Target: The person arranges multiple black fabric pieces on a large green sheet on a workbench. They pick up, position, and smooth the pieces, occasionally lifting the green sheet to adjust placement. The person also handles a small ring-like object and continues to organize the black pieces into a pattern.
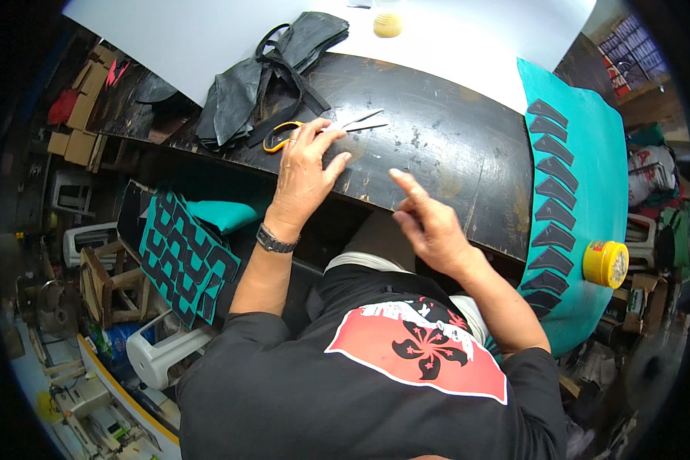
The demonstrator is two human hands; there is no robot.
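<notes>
My left hand reaches over the front part of the black worktable, its thumb held apart. Its fingers lie across the middle of a pair of scissors with yellow-and-black handles; whether they grip it is hard to see. The scissors rest on the tabletop with the blades apart, pointing right. My right hand hovers by the table's front edge, index finger stretched forward and thumb apart. Nothing shows in it, though its other fingers are curled and partly hidden.
Black sheet pieces and straps are heaped beyond my left hand. At right, a green sheet carries a row of dark cut pieces and a yellow tub. Green-backed black pieces and a white stool stand at left.
</notes>
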